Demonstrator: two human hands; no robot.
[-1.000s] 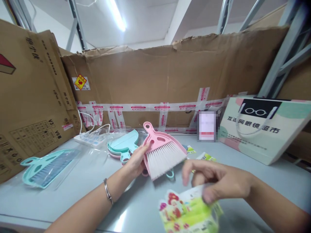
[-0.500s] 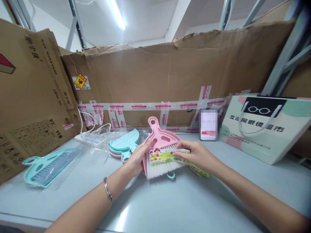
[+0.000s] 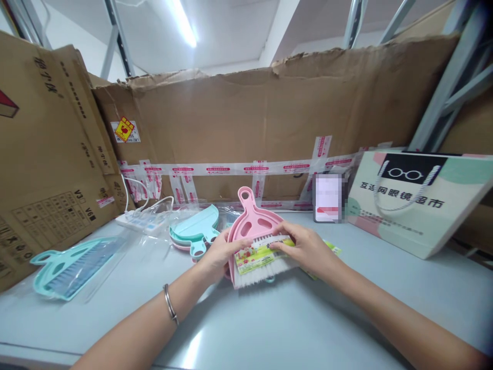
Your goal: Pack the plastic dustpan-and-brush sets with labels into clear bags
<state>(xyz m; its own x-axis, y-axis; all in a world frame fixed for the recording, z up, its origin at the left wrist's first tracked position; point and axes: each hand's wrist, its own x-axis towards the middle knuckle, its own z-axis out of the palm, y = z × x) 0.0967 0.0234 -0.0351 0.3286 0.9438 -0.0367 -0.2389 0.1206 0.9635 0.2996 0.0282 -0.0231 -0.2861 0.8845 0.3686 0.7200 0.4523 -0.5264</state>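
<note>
A pink dustpan [image 3: 252, 218] with a white-bristled brush [image 3: 250, 278] nested on it is held up over the table, its looped handle at the top. My left hand [image 3: 220, 253] is closed around its left edge, thumb lying on the card. Across the bristles lies a printed green-and-yellow label card [image 3: 256, 257]. My right hand [image 3: 298, 244] is closed on the card's right end, fingers bent over it. More label cards [image 3: 332, 248] lie partly hidden behind my right hand. A bit of something turquoise [image 3: 270, 280] shows below the bristles.
Stacked turquoise dustpans [image 3: 194, 226] lie left of my hands. A turquoise dustpan and brush in clear plastic [image 3: 73, 267] lies farther left. Behind are a power strip [image 3: 138, 224], a phone [image 3: 328, 198], a paper bag [image 3: 416, 205] and a large cardboard box [image 3: 215, 118].
The card has tilted and now lies flatter across the bristles. My left thumb has moved onto its left part, and my right fingers have shifted slightly along its right end.
</note>
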